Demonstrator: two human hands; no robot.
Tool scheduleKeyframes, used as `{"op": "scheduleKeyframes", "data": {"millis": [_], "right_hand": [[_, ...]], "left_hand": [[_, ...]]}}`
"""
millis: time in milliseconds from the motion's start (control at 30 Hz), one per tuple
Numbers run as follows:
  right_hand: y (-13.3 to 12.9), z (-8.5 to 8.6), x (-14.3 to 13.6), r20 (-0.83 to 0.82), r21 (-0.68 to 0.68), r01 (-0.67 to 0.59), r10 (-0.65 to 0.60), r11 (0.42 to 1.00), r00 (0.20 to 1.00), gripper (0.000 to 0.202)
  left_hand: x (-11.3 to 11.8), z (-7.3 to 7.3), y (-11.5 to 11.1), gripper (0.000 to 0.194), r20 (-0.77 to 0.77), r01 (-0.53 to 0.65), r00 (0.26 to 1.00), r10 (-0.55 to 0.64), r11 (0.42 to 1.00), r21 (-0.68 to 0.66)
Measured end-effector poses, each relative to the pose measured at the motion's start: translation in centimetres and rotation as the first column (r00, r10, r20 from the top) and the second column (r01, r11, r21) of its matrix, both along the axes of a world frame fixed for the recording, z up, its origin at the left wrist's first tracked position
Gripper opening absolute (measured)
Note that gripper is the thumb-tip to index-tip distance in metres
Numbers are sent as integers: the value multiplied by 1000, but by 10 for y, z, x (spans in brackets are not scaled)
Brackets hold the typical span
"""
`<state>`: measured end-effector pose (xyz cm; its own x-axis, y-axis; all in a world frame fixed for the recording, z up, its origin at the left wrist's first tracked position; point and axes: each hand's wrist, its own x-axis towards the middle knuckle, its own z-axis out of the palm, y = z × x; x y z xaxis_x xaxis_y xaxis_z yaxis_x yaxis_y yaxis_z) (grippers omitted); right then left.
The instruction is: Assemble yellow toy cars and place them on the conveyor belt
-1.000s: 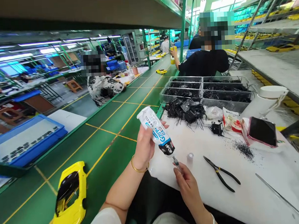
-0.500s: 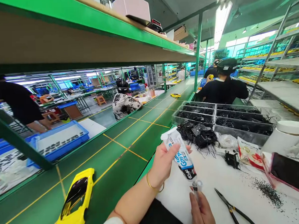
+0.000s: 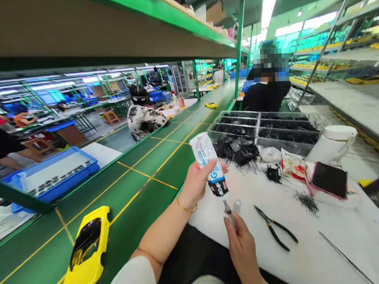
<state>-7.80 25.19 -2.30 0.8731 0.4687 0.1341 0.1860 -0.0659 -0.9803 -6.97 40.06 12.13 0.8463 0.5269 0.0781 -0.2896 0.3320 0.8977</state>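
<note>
A white tube of glue (image 3: 208, 158) with blue and black print is gripped in my left hand (image 3: 196, 183), tilted with its nozzle end down. My right hand (image 3: 242, 244) is closed around a slim grey cylinder (image 3: 229, 215) just below that nozzle; its lower part is hidden by my fingers. The cylinder's narrow tip is at or very near the tube's end; whether they touch I cannot tell. Beside it, a small clear cap-like piece (image 3: 238, 205) shows above my right fingers. Black-handled pliers (image 3: 273, 226) lie on the white tabletop (image 3: 212, 224) to the right.
On the green conveyor (image 3: 142, 215) at left lies a yellow toy car body (image 3: 87, 251). Clear divided bins (image 3: 258, 128) hold black wired parts. Beyond the pliers are a phone (image 3: 329, 180), white jug (image 3: 332, 144), black granules (image 3: 307, 201) and a thin metal rod (image 3: 345, 256). Co-workers sit further off.
The view has tilted down and shifted slightly to the right. Both hands still hold the tube and the grey cylinder end to end. More of the tabletop shows, including the metal rod.
</note>
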Motion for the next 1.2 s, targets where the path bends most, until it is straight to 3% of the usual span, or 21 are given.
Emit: {"op": "scheduleKeyframes", "data": {"millis": [100,233,433,600,867,1067,1200], "right_hand": [[3,12,3,25,-10,2,-2,1000,1000,42],[6,14,1,13,-34,-7,8,999,1000,40],[10,9,-4,-29,-26,-62,61,998,998,38],[9,6,3,-60,-9,-24,23,1000,998,42],[13,-14,2,-151,-5,-32,31,999,988,50],[9,-3,1,-198,16,-86,87,996,976,48],[5,13,1,-419,183,-134,200,974,886,58]], "left_hand": [[2,-6,-1,53,17,64,998,-63,997,-41],[4,-12,-1,50,17,28,999,-28,1000,-10],[6,-20,1,52,-35,-14,999,15,1000,8],[6,-30,0,39,37,14,999,-14,1000,14],[2,-42,-1,38,6,33,999,-35,988,148],[4,-46,-7,42,52,35,998,-34,999,-17],[11,-49,-6,42,92,-39,995,45,997,-64]]}}
